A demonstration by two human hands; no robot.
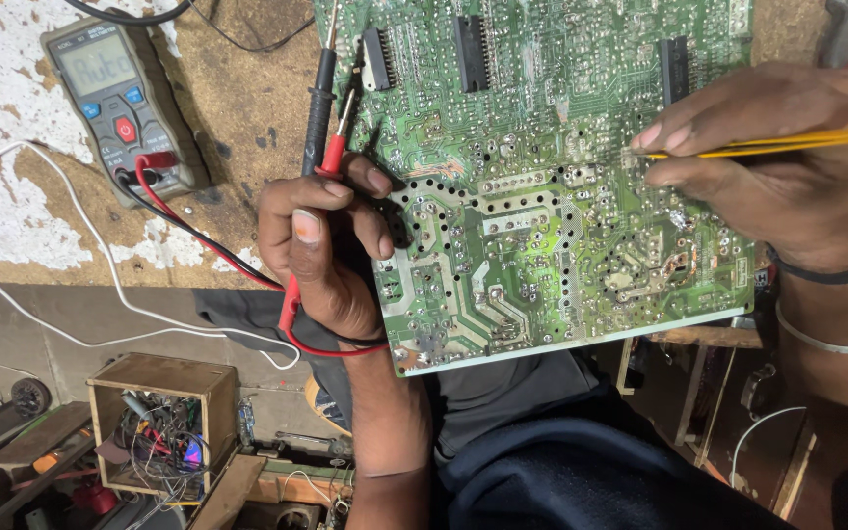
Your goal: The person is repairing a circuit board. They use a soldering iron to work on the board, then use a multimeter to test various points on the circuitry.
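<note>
A large green circuit board (542,196) lies solder side up across the worn workbench and my lap. My left hand (321,245) grips its left edge and also holds two multimeter probes, one black (319,108) and one red (339,137), their tips pointing up at the board's top left. My right hand (777,162) rests on the board's right side and pinches a thin yellow rod-like tool (797,142) whose tip touches the solder joints. Dark and silver bands circle my right wrist.
A grey digital multimeter (120,103) lies at the upper left on the chipped bench (12,216), with red and black leads and a white wire (100,294) trailing down. Below stands a wooden box (164,422) full of wires and parts, among floor clutter.
</note>
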